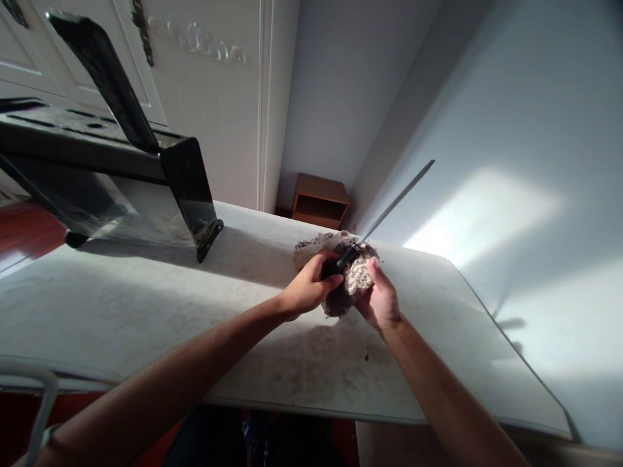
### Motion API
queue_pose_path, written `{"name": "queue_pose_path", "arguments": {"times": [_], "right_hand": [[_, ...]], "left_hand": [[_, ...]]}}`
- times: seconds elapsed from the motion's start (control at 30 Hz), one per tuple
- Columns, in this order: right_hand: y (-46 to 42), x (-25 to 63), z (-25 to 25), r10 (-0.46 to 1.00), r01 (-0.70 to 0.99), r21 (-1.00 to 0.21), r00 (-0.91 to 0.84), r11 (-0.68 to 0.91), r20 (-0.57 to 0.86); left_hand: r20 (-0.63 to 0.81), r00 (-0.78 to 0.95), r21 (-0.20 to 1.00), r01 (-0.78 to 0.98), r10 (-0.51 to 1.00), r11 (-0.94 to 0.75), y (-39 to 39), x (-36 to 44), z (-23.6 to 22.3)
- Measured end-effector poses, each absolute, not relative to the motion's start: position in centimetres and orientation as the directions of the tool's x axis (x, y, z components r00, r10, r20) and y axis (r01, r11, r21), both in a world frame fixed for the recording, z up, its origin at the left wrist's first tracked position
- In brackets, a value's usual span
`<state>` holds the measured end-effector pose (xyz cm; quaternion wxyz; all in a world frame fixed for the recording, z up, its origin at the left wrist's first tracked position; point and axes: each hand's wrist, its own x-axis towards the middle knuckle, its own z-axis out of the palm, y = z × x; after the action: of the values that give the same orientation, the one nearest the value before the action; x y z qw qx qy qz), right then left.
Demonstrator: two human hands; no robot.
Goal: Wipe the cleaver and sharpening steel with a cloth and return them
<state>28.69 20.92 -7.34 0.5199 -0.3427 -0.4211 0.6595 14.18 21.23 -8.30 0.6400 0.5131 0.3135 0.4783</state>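
My left hand [307,287] is closed round the black handle of a long thin steel rod [395,202], which points up and to the right over the far table edge. My right hand [380,299] grips a crumpled grey-brown cloth [351,280] that is bunched round the base of the rod, next to the handle. Both hands meet above the white table [146,311], near its far edge.
A black knife block [102,175] with a dark handle sticking up stands at the table's back left. White cabinet doors [209,97] rise behind it. A small wooden shelf [320,200] sits on the floor in the corner. A white wall runs along the right.
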Motion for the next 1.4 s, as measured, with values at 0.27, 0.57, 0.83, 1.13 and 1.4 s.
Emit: {"name": "queue_pose_path", "arguments": {"times": [0.27, 0.57, 0.83, 1.13, 1.4], "right_hand": [[21.1, 31.1, -7.2, 0.943, -0.449, -0.878, -0.332, -0.169, -0.012], [21.1, 30.2, -7.8, 0.961, -0.339, -0.93, -0.271, -0.143, -0.049], [22.0, 29.9, -9.4, 0.986, -0.257, -0.966, -0.146, 0.039, 0.079], [22.7, 29.8, -10.7, 0.977, -0.096, -0.974, -0.034, 0.205, 0.209], [23.4, 29.7, -11.5, 0.959, -0.082, -0.957, 0.087, 0.278, 0.271]], "left_hand": [[0.068, 0.366, 0.891, -0.441, 0.928, 0.108, 21.6, 14.0, -8.6], [0.116, 0.384, 0.898, -0.435, 0.916, 0.069, 22.2, 13.5, -9.0], [0.283, 0.328, 0.955, -0.187, 0.901, -0.232, 22.2, 14.3, -10.1], [0.306, 0.265, 0.929, 0.128, 0.914, -0.348, 21.5, 14.6, -9.8], [0.272, 0.249, 0.718, 0.591, 0.93, -0.368, 19.8, 15.1, -8.1]]}}
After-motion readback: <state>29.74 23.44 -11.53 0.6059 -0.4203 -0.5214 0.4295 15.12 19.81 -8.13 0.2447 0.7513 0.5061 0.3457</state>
